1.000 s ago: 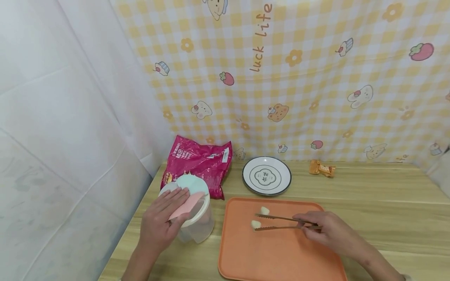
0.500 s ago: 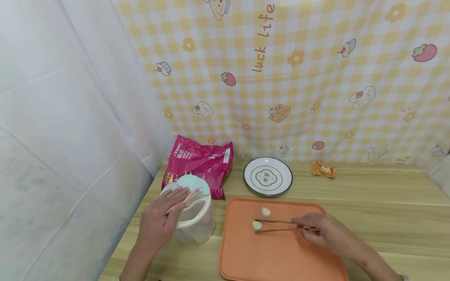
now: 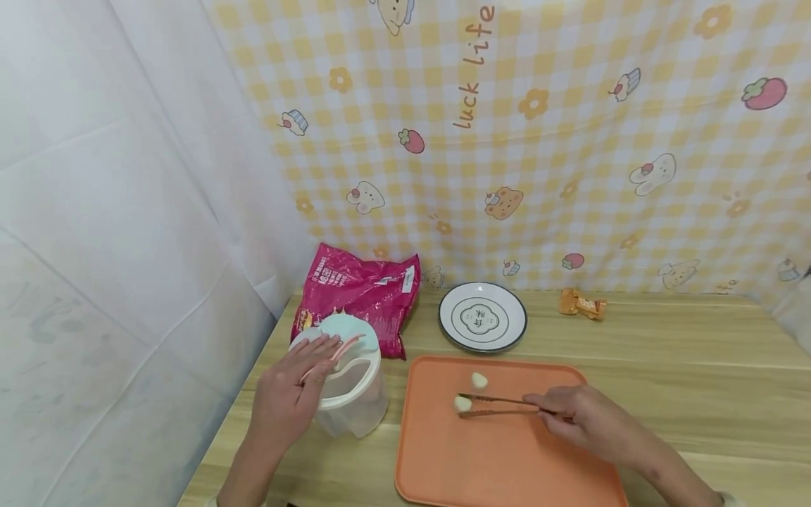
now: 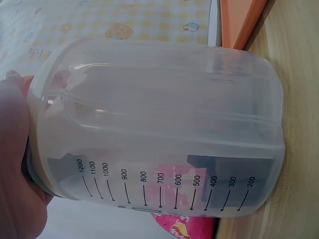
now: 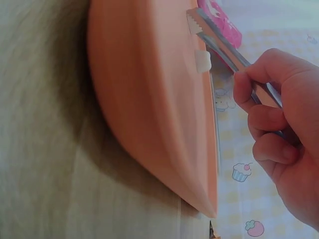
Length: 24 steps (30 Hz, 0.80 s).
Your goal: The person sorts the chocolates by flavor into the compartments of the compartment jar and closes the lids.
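Observation:
A clear plastic storage canister (image 4: 149,124) with printed measuring marks stands left of the orange tray (image 3: 494,458). Over its lid lies my left hand (image 3: 288,391), fingers along the top, with the pink lid flap (image 3: 347,346) raised between thumb and index finger. The mint flap (image 3: 348,329) lies flat, and the canister's opening shows under the pink one. My right hand (image 3: 583,415) grips metal tongs (image 3: 497,413) low over the tray. Between the spread tong tips sits a small white lump (image 3: 463,404). A second white lump (image 3: 479,380) lies just behind the tongs.
Behind the canister lies a magenta packet (image 3: 367,282). A white plate (image 3: 453,317) with a dark rim stands behind the tray. An orange wrapped snack (image 3: 581,305) lies at the back right, near the patterned curtain (image 3: 557,155).
The pink flap has tipped up from lying lower, uncovering the canister's opening. The tongs have shifted so their tips now stand on both sides of the nearer white lump.

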### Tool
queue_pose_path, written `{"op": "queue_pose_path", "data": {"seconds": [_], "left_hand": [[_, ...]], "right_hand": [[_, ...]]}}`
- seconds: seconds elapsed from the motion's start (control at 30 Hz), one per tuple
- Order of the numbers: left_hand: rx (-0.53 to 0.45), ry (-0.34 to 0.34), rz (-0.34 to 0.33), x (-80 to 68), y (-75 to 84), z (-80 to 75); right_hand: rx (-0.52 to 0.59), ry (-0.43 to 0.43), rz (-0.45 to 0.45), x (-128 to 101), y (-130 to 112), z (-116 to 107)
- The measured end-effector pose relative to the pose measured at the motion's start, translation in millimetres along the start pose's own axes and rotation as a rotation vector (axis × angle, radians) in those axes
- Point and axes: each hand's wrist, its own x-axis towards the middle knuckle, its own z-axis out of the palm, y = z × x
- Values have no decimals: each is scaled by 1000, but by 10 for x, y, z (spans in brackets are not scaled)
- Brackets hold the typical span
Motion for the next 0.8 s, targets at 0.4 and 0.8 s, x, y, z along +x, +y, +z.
{"op": "queue_pose_path", "data": {"seconds": [0.4, 0.8], "left_hand": [[0, -37, -50, 15, 37, -31], [-12, 2, -21, 2, 10, -4]], "right_hand": [[-34, 21, -39, 37, -33, -29], [-15, 134, -98, 310, -297, -115]]}}
